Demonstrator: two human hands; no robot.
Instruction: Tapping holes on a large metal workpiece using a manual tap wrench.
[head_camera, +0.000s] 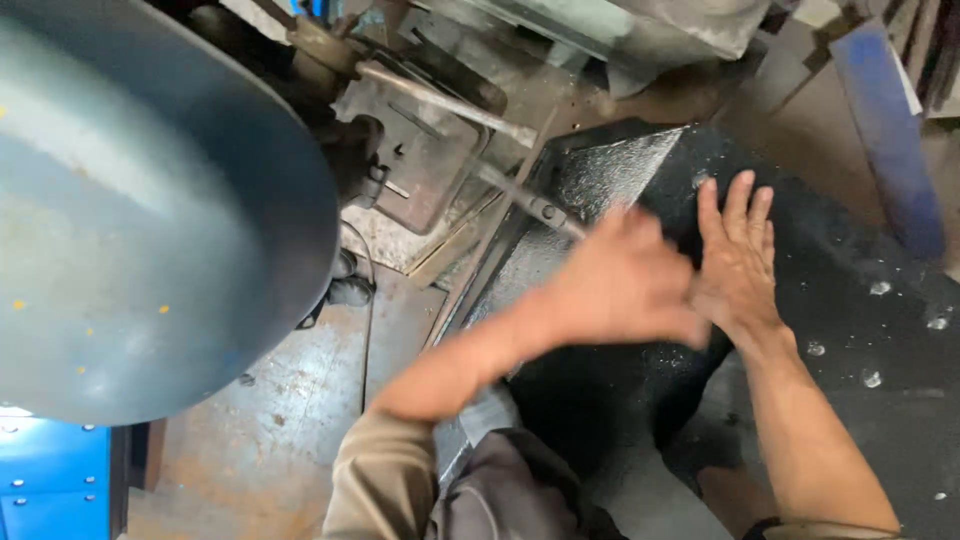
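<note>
Hands meet over a black sheet (850, 250) in the head view. The right hand (738, 255) lies flat on the sheet, palm down, fingers (735, 205) straight and slightly spread, grasping nothing. The sheet is dark and speckled, and it reaches out past the fingertips and off to the right of them. Shiny round spots (880, 288) dot the sheet to the right of the right wrist.

The left hand (620, 285) is blurred. It sits just left of the right hand, touching it near the thumb side. Whether its fingers are curled or loose cannot be told through the blur. A metal rod (530, 203) runs up and to the left from just beyond its knuckles; the pictures do not settle whether the hand grips it. A second, paler bar (440, 100) lies farther beyond, above the rod.

Beyond the left fingers stands a rusty machine base (420, 150) with a square plate. Far to the left of both hands a large blue-grey round cover (130, 220) fills that side. Below it is a bright blue cabinet (50, 480). A worn metal floor (270, 420) lies between the cabinet and the left forearm, whose sleeve (385, 480) is tan.
</note>
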